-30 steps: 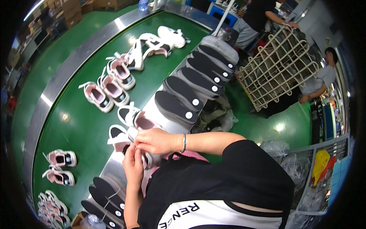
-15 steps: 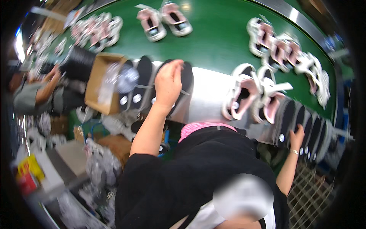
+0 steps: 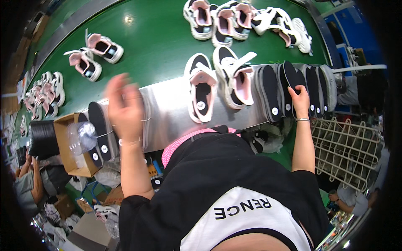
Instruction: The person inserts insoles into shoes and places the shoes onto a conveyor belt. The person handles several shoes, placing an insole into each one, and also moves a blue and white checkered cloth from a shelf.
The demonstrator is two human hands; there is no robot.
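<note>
Two white, black and pink sneakers stand on the metal ledge in front of me, the left sneaker (image 3: 201, 90) and the right sneaker (image 3: 234, 79), whose tongue strap sticks up. To their right, my right hand (image 3: 300, 102) pinches the lower part of a black insole (image 3: 292, 74), which tilts up out of a row of stacked insoles (image 3: 267, 90). On the left, my left hand (image 3: 127, 111) is blurred by motion, fingers stretched out and apart, above a bundle of insoles tied with string. Another black insole stack (image 3: 102, 129) lies beside it, with round white stickers at the heels.
A cardboard box (image 3: 69, 161) holding clear plastic stands at the left end of the ledge. More sneakers (image 3: 226, 21) sit on the green belt (image 3: 159, 50) beyond. A wire rack (image 3: 343, 146) is at my right. Other people work at far left and lower right.
My view has turned toward the right. The right hand now has an insole tilted up from the row. The left hand has lifted off the insole bundle.
</note>
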